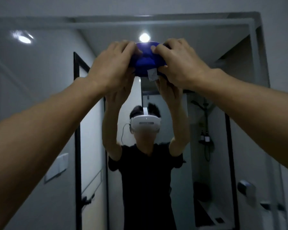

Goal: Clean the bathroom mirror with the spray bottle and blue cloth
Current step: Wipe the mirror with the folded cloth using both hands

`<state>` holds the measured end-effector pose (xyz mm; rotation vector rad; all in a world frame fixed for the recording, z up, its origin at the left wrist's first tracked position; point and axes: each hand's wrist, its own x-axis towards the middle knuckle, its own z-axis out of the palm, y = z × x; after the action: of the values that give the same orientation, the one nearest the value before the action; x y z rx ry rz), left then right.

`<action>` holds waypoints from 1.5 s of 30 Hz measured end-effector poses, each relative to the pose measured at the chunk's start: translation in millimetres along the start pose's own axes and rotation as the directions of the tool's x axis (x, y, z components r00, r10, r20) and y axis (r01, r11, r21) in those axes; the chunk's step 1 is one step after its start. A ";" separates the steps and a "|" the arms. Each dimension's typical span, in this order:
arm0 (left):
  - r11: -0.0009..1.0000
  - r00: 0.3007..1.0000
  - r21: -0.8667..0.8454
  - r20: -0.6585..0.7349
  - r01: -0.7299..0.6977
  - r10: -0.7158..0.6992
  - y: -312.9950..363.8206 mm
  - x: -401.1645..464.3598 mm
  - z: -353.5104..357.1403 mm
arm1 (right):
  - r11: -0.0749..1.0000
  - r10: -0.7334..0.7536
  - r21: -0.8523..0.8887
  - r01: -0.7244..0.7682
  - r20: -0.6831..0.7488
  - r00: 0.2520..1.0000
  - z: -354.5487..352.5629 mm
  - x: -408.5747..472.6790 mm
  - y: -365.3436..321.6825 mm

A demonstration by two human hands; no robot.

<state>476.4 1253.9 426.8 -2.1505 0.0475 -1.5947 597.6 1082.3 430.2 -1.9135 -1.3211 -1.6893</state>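
- Both grips clamped on the blue cloth [144, 61]: left hand [114, 63] curled round its left end, right hand [179, 63] curled round its right end, fingertips folded over the top edge.
- Cloth bunched into a wad between the two hands, long axis running side to side, held up high against or just before the mirror [40, 80]; actual contact with the glass hard to tell.
- Neither hand nearer than the other: cloth shared evenly, so a wipe to either side could start from here, by judgement.
- White tag [152, 74] hanging off the cloth's lower edge, nearer the right hand; writing on it too blurred to read.
- No brand or legible lettering anywhere else.
- Reflected ceiling light [144, 37] directly above the cloth; reflected person in a white headset [146, 123] and black shirt below the cloth.
- Dark door frame [76, 113] in the reflection, below and left of the cloth.
- Spray bottle not in view.
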 end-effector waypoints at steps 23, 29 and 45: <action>0.996 0.932 -0.084 0.363 0.031 0.001 131.7 -281.9 29.6 | 0.997 -0.037 0.076 0.019 0.234 0.972 59.8 -295.3 -126.0; 0.986 0.938 -0.163 0.345 0.038 0.021 167.6 -345.2 39.9 | 0.982 0.019 0.173 -0.075 0.303 0.953 76.3 -363.1 -149.5; 0.957 0.840 -0.232 0.543 0.174 -0.021 208.1 -469.2 74.7 | 0.967 0.000 0.222 -0.124 0.486 0.874 113.2 -470.4 -202.7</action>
<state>440.8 1230.9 -90.2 -2.7888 -0.0243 -1.0188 561.6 1063.9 -92.8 -2.2751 -1.5279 -0.9789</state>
